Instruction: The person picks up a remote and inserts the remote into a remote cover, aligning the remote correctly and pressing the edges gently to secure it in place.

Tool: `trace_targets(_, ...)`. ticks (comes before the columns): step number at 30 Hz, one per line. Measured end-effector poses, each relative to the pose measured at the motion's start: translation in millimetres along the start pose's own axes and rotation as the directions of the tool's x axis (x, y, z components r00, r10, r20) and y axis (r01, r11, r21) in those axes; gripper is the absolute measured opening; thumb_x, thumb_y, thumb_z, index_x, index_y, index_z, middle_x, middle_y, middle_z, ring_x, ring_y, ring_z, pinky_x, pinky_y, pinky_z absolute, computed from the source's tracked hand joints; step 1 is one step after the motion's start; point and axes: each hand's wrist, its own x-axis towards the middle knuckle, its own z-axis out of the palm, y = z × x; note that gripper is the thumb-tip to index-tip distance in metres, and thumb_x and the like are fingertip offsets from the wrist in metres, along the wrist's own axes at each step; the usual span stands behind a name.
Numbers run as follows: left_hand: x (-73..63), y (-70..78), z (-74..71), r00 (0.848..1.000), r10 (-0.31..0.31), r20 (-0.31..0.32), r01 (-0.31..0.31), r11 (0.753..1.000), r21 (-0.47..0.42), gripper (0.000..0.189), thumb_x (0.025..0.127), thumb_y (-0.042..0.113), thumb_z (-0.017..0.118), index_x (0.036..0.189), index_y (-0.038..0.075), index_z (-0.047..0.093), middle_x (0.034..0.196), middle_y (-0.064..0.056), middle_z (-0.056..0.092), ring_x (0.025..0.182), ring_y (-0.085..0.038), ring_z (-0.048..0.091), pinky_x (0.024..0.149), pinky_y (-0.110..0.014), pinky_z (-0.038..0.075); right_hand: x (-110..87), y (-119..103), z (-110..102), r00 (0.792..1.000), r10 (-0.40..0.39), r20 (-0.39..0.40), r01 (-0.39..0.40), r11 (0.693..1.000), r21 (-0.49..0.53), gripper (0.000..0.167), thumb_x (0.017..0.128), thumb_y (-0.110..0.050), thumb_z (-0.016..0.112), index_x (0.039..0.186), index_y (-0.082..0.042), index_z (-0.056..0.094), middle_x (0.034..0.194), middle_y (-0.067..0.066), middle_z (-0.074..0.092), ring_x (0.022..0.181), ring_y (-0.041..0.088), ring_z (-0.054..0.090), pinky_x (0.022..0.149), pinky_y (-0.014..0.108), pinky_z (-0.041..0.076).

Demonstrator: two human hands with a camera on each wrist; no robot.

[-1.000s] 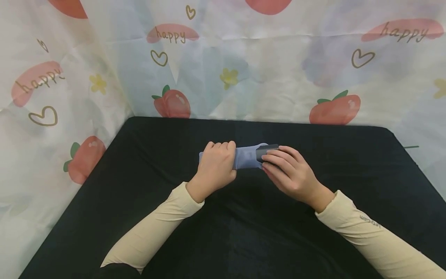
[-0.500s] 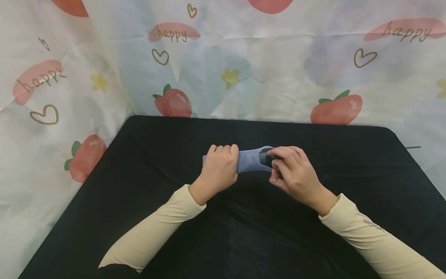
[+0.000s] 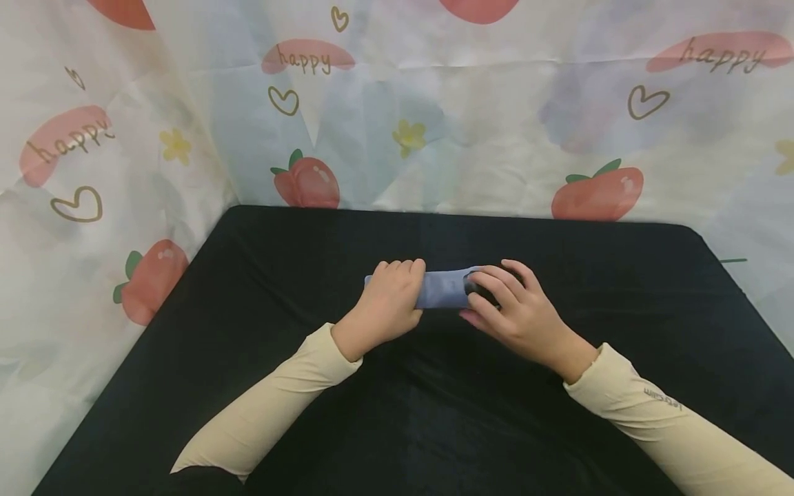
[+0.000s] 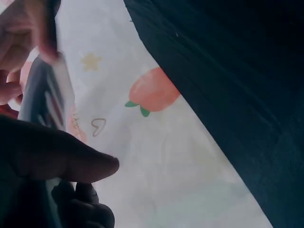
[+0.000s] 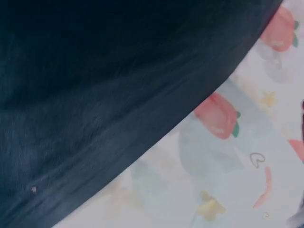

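My left hand point(image 3: 387, 300) grips a flat, blue-grey sleeve-like thing point(image 3: 442, 289) around its left part, four knuckles uppermost. A dark piece point(image 3: 471, 284) shows at the sleeve's right end. Over that end my right hand point(image 3: 521, 317) has its fingers bent, the thumb side below, and it pinches the dark piece. In the left wrist view the thing appears as a dark, blurred strip point(image 4: 40, 92) with a pale clear edge, between the left thumb point(image 4: 71, 159) and the right hand point(image 4: 16, 52). Its exact kind I cannot tell. The right wrist view shows no clear part of the hand.
Below the hands spreads a table under a black cloth point(image 3: 397, 413). A pale curtain point(image 3: 484, 138) printed with fruit, hearts and the word "happy" hangs behind it and along the left side.
The right fingers have shifted on the dark piece, lifting and curling, then spreading over it again. Less of the dark piece shows now. Both hands have drifted slightly toward the person.
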Motion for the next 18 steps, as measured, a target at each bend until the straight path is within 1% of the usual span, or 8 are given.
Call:
trace_targets(2, -1.4, 0.9, -0.1, 0.999, 0.004, -0.032, -0.003, 0.999, 0.035, 0.032, 0.073, 0.023, 0.072, 0.095, 0.006, 0.054, 0.081, -0.005, 0.061, 0.071, -0.019, 0.056, 0.062, -0.030, 0.040, 1.1, 1, 2, 0.997, -0.050, -0.061, 0.048, 0.998, -0.037, 0.022, 0.095, -0.018, 0.054, 0.082, -0.002, 0.060, 0.093, 0.017, 0.062, 0.086, 0.031, 0.062, 0.079, 0.050, 0.047)
trace_targets(4, -3.1, 1.9, 0.3, 0.996, 0.002, -0.091, 0.006, 0.997, 0.080, 0.036, 0.073, 0.027, 0.074, 0.096, 0.007, 0.055, 0.081, -0.004, 0.061, 0.072, -0.019, 0.056, 0.063, -0.031, 0.041, 2.5, 4, 2, 0.983, -0.108, -0.148, 0.099, 0.993, -0.067, 0.020, 0.093, -0.011, 0.057, 0.077, -0.001, 0.062, 0.086, 0.015, 0.064, 0.080, 0.029, 0.063, 0.075, 0.048, 0.048)
trace_targets(5, -3.9, 2.3, 0.8, 0.993, -0.001, -0.120, 0.013, 0.995, 0.099, 0.038, 0.072, 0.030, 0.075, 0.097, 0.008, 0.056, 0.081, -0.004, 0.062, 0.072, -0.019, 0.057, 0.063, -0.031, 0.042, 3.5, 5, 3, 0.970, -0.138, -0.199, 0.123, 0.989, -0.082, 0.020, 0.092, -0.009, 0.058, 0.074, 0.000, 0.063, 0.083, 0.015, 0.065, 0.076, 0.028, 0.063, 0.073, 0.046, 0.049)
trace_targets(7, -5.2, 2.5, 2.1, 0.986, -0.002, -0.167, 0.024, 0.992, 0.125, 0.040, 0.072, 0.033, 0.075, 0.098, 0.009, 0.057, 0.082, -0.004, 0.063, 0.072, -0.019, 0.059, 0.063, -0.030, 0.043, 5.9, 7, 3, 0.934, -0.194, -0.301, 0.171, 0.980, -0.100, 0.020, 0.089, -0.005, 0.061, 0.069, -0.001, 0.064, 0.076, 0.013, 0.066, 0.070, 0.025, 0.063, 0.068, 0.044, 0.049)
trace_targets(10, -6.4, 2.1, 3.5, 0.981, 0.008, -0.192, 0.016, 0.992, 0.123, 0.041, 0.072, 0.035, 0.076, 0.098, 0.010, 0.057, 0.079, -0.004, 0.064, 0.069, -0.018, 0.061, 0.060, -0.029, 0.043, 7.6, 9, 4, 0.882, -0.261, -0.392, 0.236, 0.965, -0.112, 0.023, 0.086, 0.000, 0.063, 0.063, -0.003, 0.063, 0.071, 0.009, 0.066, 0.066, 0.022, 0.060, 0.064, 0.041, 0.047)
trace_targets(11, -6.7, 1.7, 3.9, 0.981, 0.013, -0.191, 0.010, 0.993, 0.121, 0.040, 0.072, 0.034, 0.075, 0.098, 0.010, 0.056, 0.078, -0.003, 0.064, 0.068, -0.018, 0.061, 0.059, -0.029, 0.043, 7.3, 9, 4, 0.870, -0.277, -0.407, 0.254, 0.961, -0.111, 0.023, 0.085, 0.001, 0.063, 0.063, -0.004, 0.063, 0.071, 0.008, 0.065, 0.065, 0.021, 0.060, 0.063, 0.041, 0.047)
trace_targets(13, -6.9, 0.5, 4.7, 0.982, 0.023, -0.186, -0.001, 0.993, 0.118, 0.039, 0.073, 0.034, 0.075, 0.097, 0.010, 0.055, 0.076, -0.003, 0.063, 0.067, -0.018, 0.061, 0.059, -0.028, 0.043, 5.3, 10, 5, 0.858, -0.304, -0.415, 0.285, 0.952, -0.109, 0.024, 0.085, 0.002, 0.063, 0.062, -0.006, 0.063, 0.071, 0.007, 0.065, 0.065, 0.020, 0.059, 0.062, 0.040, 0.046)
trace_targets(18, -6.6, -3.4, 8.9, 0.988, 0.047, -0.148, -0.030, 0.993, 0.115, 0.036, 0.075, 0.033, 0.073, 0.095, 0.011, 0.053, 0.074, -0.002, 0.063, 0.066, -0.015, 0.061, 0.059, -0.027, 0.044, -1.9, 12, 6, 0.854, -0.348, -0.388, 0.336, 0.936, -0.100, 0.025, 0.084, 0.002, 0.064, 0.060, -0.005, 0.066, 0.072, 0.005, 0.065, 0.065, 0.018, 0.059, 0.059, 0.039, 0.046)
